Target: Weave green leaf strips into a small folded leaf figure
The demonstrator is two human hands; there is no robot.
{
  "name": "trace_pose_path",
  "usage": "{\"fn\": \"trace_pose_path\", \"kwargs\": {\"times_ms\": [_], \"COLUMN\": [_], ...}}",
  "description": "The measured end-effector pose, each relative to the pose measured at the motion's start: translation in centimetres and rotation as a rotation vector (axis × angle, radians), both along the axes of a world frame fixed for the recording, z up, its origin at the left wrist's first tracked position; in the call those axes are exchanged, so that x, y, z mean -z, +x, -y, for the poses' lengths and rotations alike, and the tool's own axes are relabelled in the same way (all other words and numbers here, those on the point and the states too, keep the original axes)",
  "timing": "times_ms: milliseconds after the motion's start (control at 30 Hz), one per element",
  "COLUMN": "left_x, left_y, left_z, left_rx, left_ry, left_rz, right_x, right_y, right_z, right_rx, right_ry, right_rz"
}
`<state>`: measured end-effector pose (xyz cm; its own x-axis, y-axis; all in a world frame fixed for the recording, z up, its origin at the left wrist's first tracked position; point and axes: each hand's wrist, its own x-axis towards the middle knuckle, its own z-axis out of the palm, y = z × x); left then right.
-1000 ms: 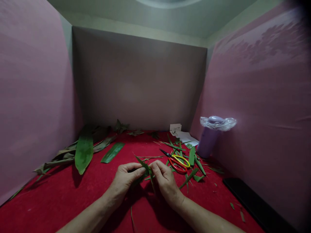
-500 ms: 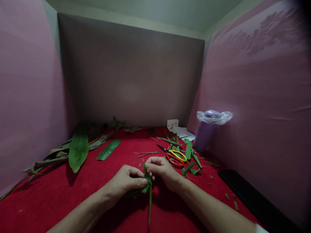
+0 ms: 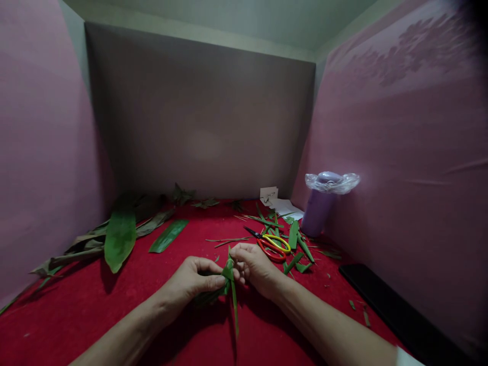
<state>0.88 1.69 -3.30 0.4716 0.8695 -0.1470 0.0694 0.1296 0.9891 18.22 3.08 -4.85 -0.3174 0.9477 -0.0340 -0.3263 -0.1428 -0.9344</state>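
Observation:
Between my hands is a folded green leaf (image 3: 227,273), with a narrow strip hanging down from it toward me. My left hand (image 3: 198,278) pinches the leaf's left side between thumb and fingers, and more of the green bundle shows dimly beneath that hand. On the other side my right hand (image 3: 249,265) grips the upper part of the leaf near its pointed tip; its fingertips are partly hidden. Scissors (image 3: 273,245) with one red and one yellow handle lie just beyond my right hand, blades pointing left.
Cut leaf strips (image 3: 295,244) are scattered around the scissors. A purple tumbler (image 3: 319,208) with plastic over its top stands by the right wall, near white papers (image 3: 285,208). A black flat object (image 3: 375,292) lies at right. Large leaves (image 3: 120,239) lie at left on red cloth (image 3: 152,284).
The leaf's top has been folded over more, and its hanging strip has shifted. My left thumb has slid slightly left on the leaf. The whole view has shifted a little.

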Motion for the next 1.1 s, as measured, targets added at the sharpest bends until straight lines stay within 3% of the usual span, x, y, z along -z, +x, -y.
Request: {"fn": "trace_pose_path", "kwargs": {"times_ms": [367,833,1100], "left_x": [-0.48,0.26,0.30], "left_y": [-0.14,0.30,0.24], "left_z": [-0.22,-0.44,-0.32], "left_rx": [-0.065,-0.164,-0.120], "left_ry": [0.004,-0.074,-0.066], "left_rz": [0.068,0.223,0.278], "right_x": [0.28,0.43,-0.11], "right_y": [-0.30,-0.43,-0.28], "right_z": [-0.13,-0.12,0.28], "right_rx": [0.094,0.125,0.127], "right_ry": [0.004,0.002,0.027], "right_rz": [-0.138,-0.156,-0.162]}}
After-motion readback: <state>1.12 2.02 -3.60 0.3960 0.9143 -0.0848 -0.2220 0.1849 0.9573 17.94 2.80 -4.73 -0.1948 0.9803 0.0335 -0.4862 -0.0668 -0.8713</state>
